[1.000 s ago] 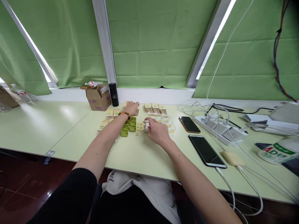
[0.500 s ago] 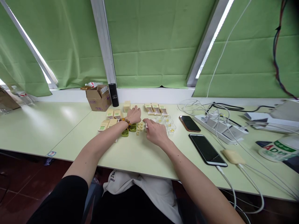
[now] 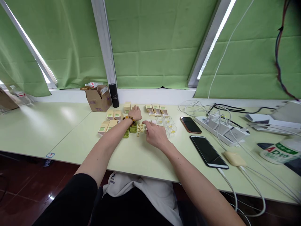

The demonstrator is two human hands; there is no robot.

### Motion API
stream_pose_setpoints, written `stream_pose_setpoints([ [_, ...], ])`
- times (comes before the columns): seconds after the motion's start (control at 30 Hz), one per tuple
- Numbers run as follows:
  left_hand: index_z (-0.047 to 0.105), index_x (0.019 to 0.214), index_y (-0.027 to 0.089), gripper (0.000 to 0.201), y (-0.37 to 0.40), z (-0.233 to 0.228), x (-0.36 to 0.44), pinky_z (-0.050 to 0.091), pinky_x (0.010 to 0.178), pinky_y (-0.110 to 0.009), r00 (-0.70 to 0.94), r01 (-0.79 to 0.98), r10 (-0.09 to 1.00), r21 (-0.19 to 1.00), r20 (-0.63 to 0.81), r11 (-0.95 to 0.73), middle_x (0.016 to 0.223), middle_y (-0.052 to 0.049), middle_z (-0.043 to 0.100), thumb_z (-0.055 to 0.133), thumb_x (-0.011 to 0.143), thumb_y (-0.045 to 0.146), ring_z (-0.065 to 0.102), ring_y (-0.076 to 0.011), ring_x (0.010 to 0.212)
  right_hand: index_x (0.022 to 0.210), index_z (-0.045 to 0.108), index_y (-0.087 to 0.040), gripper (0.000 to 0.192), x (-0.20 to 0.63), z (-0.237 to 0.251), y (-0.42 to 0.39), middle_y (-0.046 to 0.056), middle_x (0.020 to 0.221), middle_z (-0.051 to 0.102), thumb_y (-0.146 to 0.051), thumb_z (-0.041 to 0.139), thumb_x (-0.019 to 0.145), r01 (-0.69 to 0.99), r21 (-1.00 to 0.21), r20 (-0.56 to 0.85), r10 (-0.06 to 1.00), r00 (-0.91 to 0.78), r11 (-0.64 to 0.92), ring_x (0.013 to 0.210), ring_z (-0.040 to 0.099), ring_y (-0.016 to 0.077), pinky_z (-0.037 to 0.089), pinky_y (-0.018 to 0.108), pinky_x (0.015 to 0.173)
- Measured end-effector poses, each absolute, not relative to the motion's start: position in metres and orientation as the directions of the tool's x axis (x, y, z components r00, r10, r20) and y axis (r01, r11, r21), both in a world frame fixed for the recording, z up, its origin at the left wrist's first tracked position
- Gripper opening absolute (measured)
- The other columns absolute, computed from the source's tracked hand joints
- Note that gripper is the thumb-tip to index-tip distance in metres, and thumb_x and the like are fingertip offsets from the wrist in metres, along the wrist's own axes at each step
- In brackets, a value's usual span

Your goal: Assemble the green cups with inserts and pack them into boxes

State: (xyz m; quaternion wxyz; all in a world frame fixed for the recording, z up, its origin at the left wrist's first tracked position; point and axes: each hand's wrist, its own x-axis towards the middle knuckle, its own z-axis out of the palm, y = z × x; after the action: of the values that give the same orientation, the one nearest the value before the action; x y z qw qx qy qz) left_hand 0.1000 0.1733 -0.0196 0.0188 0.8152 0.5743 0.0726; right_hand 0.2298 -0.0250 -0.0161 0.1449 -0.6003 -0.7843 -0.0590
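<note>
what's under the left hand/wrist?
Green trays show below the beaded wrist of the left hand; small tan boxes lie beside it. Anything beneath the palm itself is covered.

We see our left hand [image 3: 135,113] lying palm down over the green trays [image 3: 130,129], small square open cups set in a tight cluster on the pale desk. Just right of them lie the tiny cream blocks [image 3: 140,127] (laid flat in short rows). Our right hand [image 3: 155,134] rests beside these, fingertips touching a small white piece [image 3: 154,121], too small to tell its shape.
</note>
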Motion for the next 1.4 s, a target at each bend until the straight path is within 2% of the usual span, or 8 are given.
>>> stream_pose_setpoints([
  [0.47,0.030,0.163,0.015,0.080,0.206,-0.023,0.103,0.050,0.111,-0.052,0.238,0.947,0.970,0.211,0.049,-0.243,0.179,-0.023,0.011,0.059,0.091,0.032,0.045,-0.0425,0.152,0.147,0.049,-0.024,0.055,0.226,-0.014,-0.027,0.014,0.130,0.073,-0.014,0.053,0.092,0.963,-0.052,0.264,0.934,-0.241,0.264,0.103,0.073,0.0275,0.044,0.032,0.071],
  [0.7,0.021,0.168,0.015,0.080,0.193,-0.020,0.096,0.056,0.101,-0.052,0.300,0.925,0.953,0.230,0.043,-0.302,0.180,-0.024,-0.003,0.053,0.097,0.037,0.057,-0.0437,0.142,0.145,0.050,-0.024,0.055,0.226,-0.016,-0.027,0.013,0.127,0.074,-0.013,0.053,0.091,0.960,-0.051,0.265,0.931,-0.251,0.274,0.100,0.073,0.0268,0.042,0.032,0.071],
  [0.87,0.030,0.166,0.015,0.068,0.151,-0.010,0.087,0.048,0.115,-0.047,0.399,0.880,0.909,0.230,0.120,-0.416,0.180,-0.019,0.013,0.046,0.103,0.034,0.050,-0.0369,0.151,0.144,0.052,-0.024,0.053,0.225,-0.018,-0.026,0.012,0.125,0.074,-0.012,0.052,0.092,0.958,-0.054,0.270,0.928,-0.258,0.282,0.100,0.072,0.0269,0.042,0.032,0.072],
  [0.97,0.046,0.159,0.021,0.055,0.116,-0.004,0.071,0.047,0.118,-0.042,0.445,0.846,0.875,0.229,0.191,-0.481,0.167,-0.012,0.049,0.041,0.105,0.032,0.055,-0.0286,0.147,0.140,0.056,-0.023,0.050,0.224,-0.018,-0.026,0.012,0.125,0.073,-0.011,0.052,0.092,0.953,-0.048,0.269,0.923,-0.275,0.298,0.100,0.072,0.0261,0.042,0.031,0.072],
  [1.0,0.055,0.153,0.021,0.051,0.105,-0.002,0.064,0.050,0.115,-0.042,0.453,0.829,0.857,0.239,0.247,-0.507,0.153,-0.011,0.064,0.041,0.105,0.031,0.063,-0.0281,0.137,0.138,0.057,-0.023,0.048,0.224,-0.018,-0.026,0.012,0.125,0.073,-0.011,0.053,0.092,0.952,-0.043,0.267,0.922,-0.280,0.302,0.099,0.072,0.0260,0.042,0.031,0.072],
  [1.07,0.067,0.138,0.024,0.043,0.085,0.002,0.049,0.055,0.106,-0.043,0.451,0.801,0.826,0.254,0.339,-0.542,0.127,-0.008,0.079,0.042,0.104,0.029,0.073,-0.0272,0.118,0.136,0.060,-0.023,0.046,0.223,-0.019,-0.027,0.012,0.123,0.074,-0.011,0.053,0.091,0.950,-0.031,0.264,0.920,-0.291,0.309,0.098,0.072,0.0260,0.042,0.032,0.072],
  [1.23,0.075,0.111,0.025,0.032,0.055,0.002,0.014,0.057,0.094,-0.044,0.394,0.804,0.799,0.252,0.454,-0.539,0.102,-0.005,0.082,0.045,0.102,0.028,0.075,-0.0255,0.093,0.128,0.065,-0.023,0.037,0.218,-0.025,-0.029,0.010,0.121,0.075,-0.015,0.055,0.092,0.934,-0.016,0.257,0.904,-0.342,0.358,0.095,0.073,0.0249,0.041,0.031,0.068],
  [1.4,0.075,0.108,0.025,0.027,0.044,-0.008,-0.001,0.056,0.094,-0.043,0.435,0.797,0.804,0.242,0.407,-0.553,0.101,-0.004,0.082,0.050,0.099,0.028,0.075,-0.0255,0.092,0.113,0.070,-0.023,0.024,0.211,-0.033,-0.030,0.008,0.112,0.078,-0.020,0.052,0.097,0.902,-0.045,0.246,0.880,-0.407,0.430,0.093,0.073,0.0223,0.037,0.029,0.066],
])
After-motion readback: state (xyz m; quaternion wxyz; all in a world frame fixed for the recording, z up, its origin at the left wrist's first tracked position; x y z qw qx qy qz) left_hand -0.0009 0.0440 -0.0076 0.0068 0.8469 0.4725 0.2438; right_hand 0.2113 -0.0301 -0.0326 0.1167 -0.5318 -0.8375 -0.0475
